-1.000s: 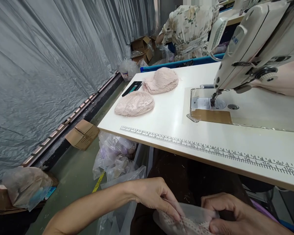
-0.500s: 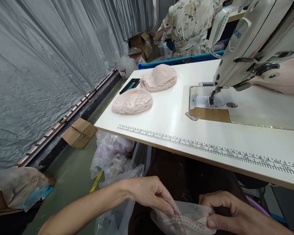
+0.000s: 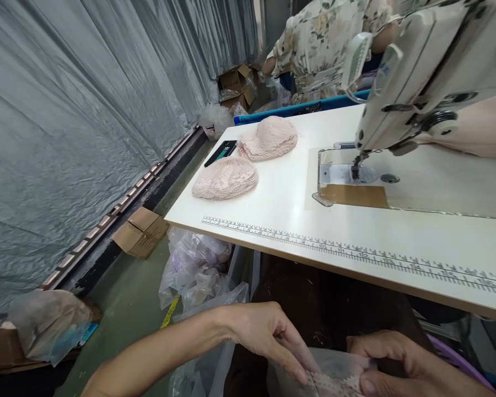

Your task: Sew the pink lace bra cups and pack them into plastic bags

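Note:
Low at the bottom edge, over my lap, I hold a sheer pale piece of fabric with a lace edge point(image 3: 330, 361). My left hand point(image 3: 273, 342) pinches its lace band from the left, thumb and fingers together. On the other side my right hand point(image 3: 397, 361) grips the fabric between thumb and curled fingers. The lower part of the piece is cut off by the frame. On the white table lie a pink lace cup piece point(image 3: 225, 179) and a stack of pink cup pieces point(image 3: 273, 138), both apart from my hands.
A sewing machine point(image 3: 413, 82) stands on the right of the white table point(image 3: 281, 204), which has a printed ruler point(image 3: 314, 242). A dark card point(image 3: 221, 153) lies by the cups. Plastic bags point(image 3: 194, 259) and a cardboard box point(image 3: 140, 231) are left below. A person in a floral top point(image 3: 318, 44) sits beyond.
Both hands and the fabric have shifted slightly right and down in view. The whole scene is moved a little, as the camera turned. Both hands keep hold of the fabric.

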Action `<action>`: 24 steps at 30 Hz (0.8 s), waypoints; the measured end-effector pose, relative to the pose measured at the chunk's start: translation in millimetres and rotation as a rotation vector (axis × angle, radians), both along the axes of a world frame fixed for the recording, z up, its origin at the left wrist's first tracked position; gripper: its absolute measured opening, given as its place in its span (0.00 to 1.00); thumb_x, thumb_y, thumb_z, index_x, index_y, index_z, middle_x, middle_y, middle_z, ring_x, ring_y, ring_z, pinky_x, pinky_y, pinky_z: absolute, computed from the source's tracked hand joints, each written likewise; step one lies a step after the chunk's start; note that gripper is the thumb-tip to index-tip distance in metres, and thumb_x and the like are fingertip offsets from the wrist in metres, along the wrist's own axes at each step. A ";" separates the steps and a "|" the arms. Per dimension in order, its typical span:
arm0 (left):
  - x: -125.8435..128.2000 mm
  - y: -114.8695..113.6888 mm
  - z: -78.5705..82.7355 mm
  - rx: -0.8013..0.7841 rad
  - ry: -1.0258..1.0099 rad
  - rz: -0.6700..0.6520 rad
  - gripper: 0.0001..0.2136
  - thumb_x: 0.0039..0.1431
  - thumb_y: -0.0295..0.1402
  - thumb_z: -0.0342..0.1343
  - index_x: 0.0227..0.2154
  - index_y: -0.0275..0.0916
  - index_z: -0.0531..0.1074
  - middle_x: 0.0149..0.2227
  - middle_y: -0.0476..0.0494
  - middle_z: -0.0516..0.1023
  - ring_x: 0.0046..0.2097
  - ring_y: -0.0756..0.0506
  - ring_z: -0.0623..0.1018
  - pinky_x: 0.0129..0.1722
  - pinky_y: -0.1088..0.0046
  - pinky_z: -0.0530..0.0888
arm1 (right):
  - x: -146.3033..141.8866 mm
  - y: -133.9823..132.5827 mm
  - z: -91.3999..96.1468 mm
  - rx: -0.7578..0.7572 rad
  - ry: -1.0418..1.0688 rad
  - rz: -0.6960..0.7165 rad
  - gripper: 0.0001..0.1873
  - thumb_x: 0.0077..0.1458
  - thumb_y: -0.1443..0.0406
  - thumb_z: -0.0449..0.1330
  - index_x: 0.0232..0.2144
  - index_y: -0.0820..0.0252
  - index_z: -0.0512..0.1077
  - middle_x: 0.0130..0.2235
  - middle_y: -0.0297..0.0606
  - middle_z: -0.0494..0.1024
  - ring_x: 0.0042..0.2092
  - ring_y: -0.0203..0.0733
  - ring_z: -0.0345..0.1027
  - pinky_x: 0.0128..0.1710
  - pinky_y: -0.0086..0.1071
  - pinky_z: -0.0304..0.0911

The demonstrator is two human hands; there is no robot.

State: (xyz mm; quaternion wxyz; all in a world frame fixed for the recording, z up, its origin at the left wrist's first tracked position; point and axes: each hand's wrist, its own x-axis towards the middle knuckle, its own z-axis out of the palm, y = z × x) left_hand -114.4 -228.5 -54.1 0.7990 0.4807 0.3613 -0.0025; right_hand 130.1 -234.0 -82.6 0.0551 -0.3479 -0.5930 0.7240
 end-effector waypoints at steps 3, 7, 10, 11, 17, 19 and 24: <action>8.0 -0.4 3.9 0.034 0.073 0.022 0.24 0.36 0.46 0.68 0.37 0.39 0.78 0.30 0.50 0.80 0.36 0.49 0.78 0.41 0.79 0.73 | -1.8 0.2 8.7 -0.005 -0.041 -0.040 0.15 0.47 0.52 0.62 0.24 0.59 0.74 0.26 0.32 0.70 0.32 0.37 0.61 0.33 0.27 0.55; 17.2 -0.5 4.0 0.049 0.128 0.075 0.22 0.37 0.47 0.67 0.33 0.38 0.79 0.28 0.48 0.80 0.32 0.50 0.78 0.37 0.78 0.74 | -1.8 0.6 11.9 -0.041 0.039 -0.049 0.16 0.47 0.54 0.62 0.24 0.63 0.73 0.24 0.32 0.69 0.29 0.35 0.59 0.30 0.27 0.53; 17.8 -0.7 4.3 0.037 0.130 0.080 0.21 0.37 0.47 0.67 0.32 0.38 0.79 0.27 0.48 0.79 0.30 0.51 0.77 0.36 0.79 0.74 | 1.0 -0.9 9.6 -0.053 0.071 -0.053 0.15 0.47 0.56 0.63 0.23 0.63 0.72 0.23 0.30 0.67 0.28 0.33 0.58 0.29 0.26 0.52; 17.0 -0.6 5.0 0.022 0.131 0.081 0.21 0.36 0.47 0.68 0.31 0.38 0.79 0.27 0.48 0.79 0.29 0.52 0.77 0.35 0.79 0.74 | 1.8 -1.6 9.0 -0.057 0.076 -0.048 0.14 0.46 0.56 0.63 0.23 0.63 0.72 0.23 0.30 0.67 0.28 0.33 0.58 0.29 0.26 0.53; 11.0 2.0 10.2 0.039 0.168 0.027 0.20 0.38 0.47 0.67 0.31 0.37 0.79 0.27 0.47 0.79 0.29 0.51 0.77 0.35 0.79 0.74 | 4.0 -2.5 8.1 -0.020 0.085 -0.046 0.12 0.47 0.58 0.63 0.24 0.62 0.71 0.26 0.31 0.69 0.31 0.34 0.61 0.32 0.26 0.55; 9.9 3.3 9.6 0.043 0.159 0.022 0.20 0.38 0.46 0.67 0.31 0.36 0.79 0.27 0.47 0.80 0.30 0.51 0.78 0.35 0.79 0.74 | 4.8 -2.1 6.6 -0.008 0.077 -0.044 0.11 0.47 0.58 0.62 0.25 0.62 0.71 0.26 0.31 0.69 0.31 0.35 0.61 0.32 0.27 0.55; 9.6 5.1 7.6 0.031 0.084 0.038 0.18 0.40 0.45 0.67 0.32 0.36 0.79 0.28 0.47 0.80 0.31 0.51 0.78 0.36 0.80 0.74 | 7.2 -1.6 6.6 -0.023 0.076 -0.037 0.10 0.49 0.60 0.60 0.25 0.61 0.70 0.28 0.31 0.70 0.33 0.37 0.62 0.34 0.28 0.56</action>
